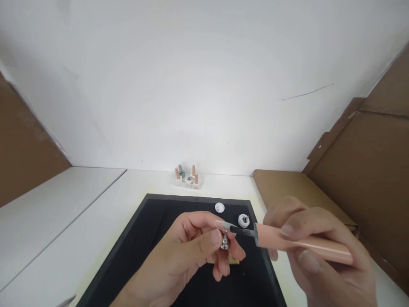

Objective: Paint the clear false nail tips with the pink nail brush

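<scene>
My left hand [191,247] pinches a small silver metal nail-tip stand [225,243] between thumb and fingers, above the black mat. A pale, translucent false nail [223,224] lies across the top of the stand. My right hand [316,243] grips the long peach cap of a nail polish brush [303,249], tilted with its bristles toward the left. The dark brush end reaches the false nail; whether the bristles press on it or hover just over it I cannot tell. A yellow item [234,259] lies under my left fingers, mostly hidden.
Beyond the hands, a small white round dish [219,207] and a white round tub [243,220] with dark bits lie on the black mat [159,213]. A clear holder [183,184] with several polish bottles stands by the wall. Cardboard [287,183] lies at right.
</scene>
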`<state>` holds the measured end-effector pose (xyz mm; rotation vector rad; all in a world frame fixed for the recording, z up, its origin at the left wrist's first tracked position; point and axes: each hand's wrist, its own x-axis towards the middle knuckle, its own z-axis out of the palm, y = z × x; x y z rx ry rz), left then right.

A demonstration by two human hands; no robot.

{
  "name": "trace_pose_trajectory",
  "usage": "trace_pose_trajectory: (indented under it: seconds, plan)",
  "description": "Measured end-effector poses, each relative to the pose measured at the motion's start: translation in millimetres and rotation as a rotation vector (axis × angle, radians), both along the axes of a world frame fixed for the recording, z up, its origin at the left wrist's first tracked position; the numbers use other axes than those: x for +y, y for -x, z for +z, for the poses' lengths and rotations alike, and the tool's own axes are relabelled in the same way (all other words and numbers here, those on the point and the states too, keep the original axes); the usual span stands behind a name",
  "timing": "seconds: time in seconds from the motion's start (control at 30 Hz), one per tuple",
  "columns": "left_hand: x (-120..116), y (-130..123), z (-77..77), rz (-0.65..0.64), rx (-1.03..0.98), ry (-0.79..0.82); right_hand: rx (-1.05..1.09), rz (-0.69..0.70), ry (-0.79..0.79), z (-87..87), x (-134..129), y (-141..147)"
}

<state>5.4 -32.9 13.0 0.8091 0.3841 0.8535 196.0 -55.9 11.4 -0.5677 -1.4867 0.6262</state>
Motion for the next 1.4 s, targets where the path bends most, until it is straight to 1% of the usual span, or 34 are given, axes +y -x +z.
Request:
trace_pose_trajectory:
  seconds: [0.23, 0.43, 0.57, 0.7, 0.83, 0.97, 1.1, 1.27, 1.4]
  plan:
    - [1, 2, -2.3, -0.008, -0.012, -0.009, -0.019, 0.002, -0.003, 2.2, -2, -1]
    - [1, 4, -3.0, -0.01, -0.017, -0.023, 0.051, -0.061, -0.009, 6.8, -1, 4]
    - [2, 5, -2.5, 0.01, 0.007, -0.036, 0.053, -0.077, -0.054, 5.2, -2, 4]
    - [3, 2, -1.5, 0.036, 0.016, -0.047, 0.05, -0.086, -0.02, 3.4, -5, 8]
    - [1, 0, 1.9, 0.053, 0.026, -0.046, 0.019, -0.086, -0.016, 5.2, -4, 12]
    - [2, 1, 4.4, 0.044, 0.037, -0.057, 0.011, -0.094, -0.025, 6.5, -3, 10]
    - [4, 2, 2.5, 0.047, 0.03, -0.062, 0.008, -0.087, -0.037, 5.2, -4, 7]
    - [4, 3, -0.9, 0.059, 0.016, -0.114, 0.016, -0.105, -0.065, 2.0, -4, 4]
    - [4, 4, -2.5, 0.087, 0.059, -0.171, 0.054, -0.143, -0.1, 0.2, -4, -1]
